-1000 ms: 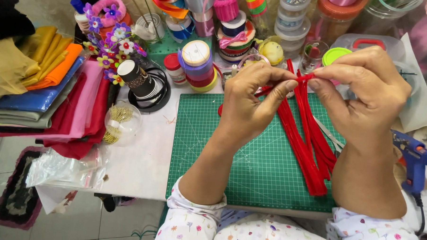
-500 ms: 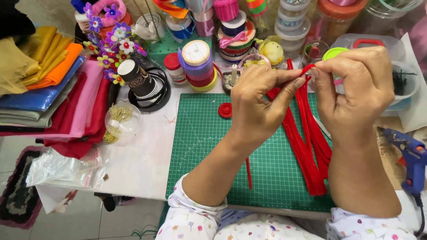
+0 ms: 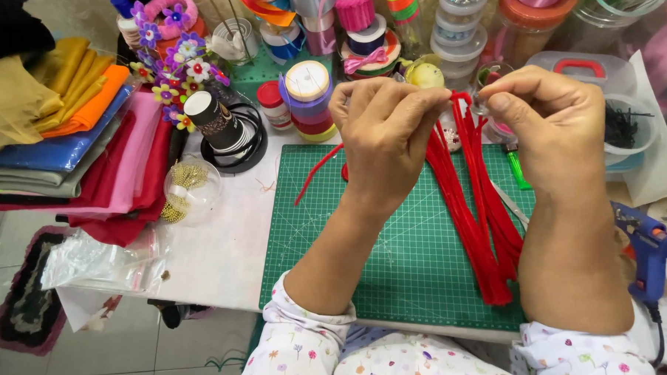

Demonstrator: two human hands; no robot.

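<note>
My left hand (image 3: 383, 137) and my right hand (image 3: 554, 121) are raised over the green cutting mat (image 3: 405, 264), fingertips almost meeting. Between them they pinch one red pipe cleaner (image 3: 315, 172), bent into a small loop at the pinch; its free end trails down left past my left hand. Under my hands a bundle of several red pipe cleaners (image 3: 473, 214) lies lengthwise on the mat. A small red disc on the mat is mostly hidden behind my left hand.
Stacked ribbon spools (image 3: 307, 98), jars and lidded tubs crowd the back edge. Folded coloured fabrics (image 3: 77, 127) lie at left beside a bunch of small artificial flowers (image 3: 171, 71) and a clear ball of gold beads (image 3: 185, 190). A blue glue gun (image 3: 649, 250) rests at right.
Both hands have risen and shifted toward the back of the table with the pipe cleaner. Its loose end swung from below my left wrist out to the left.
</note>
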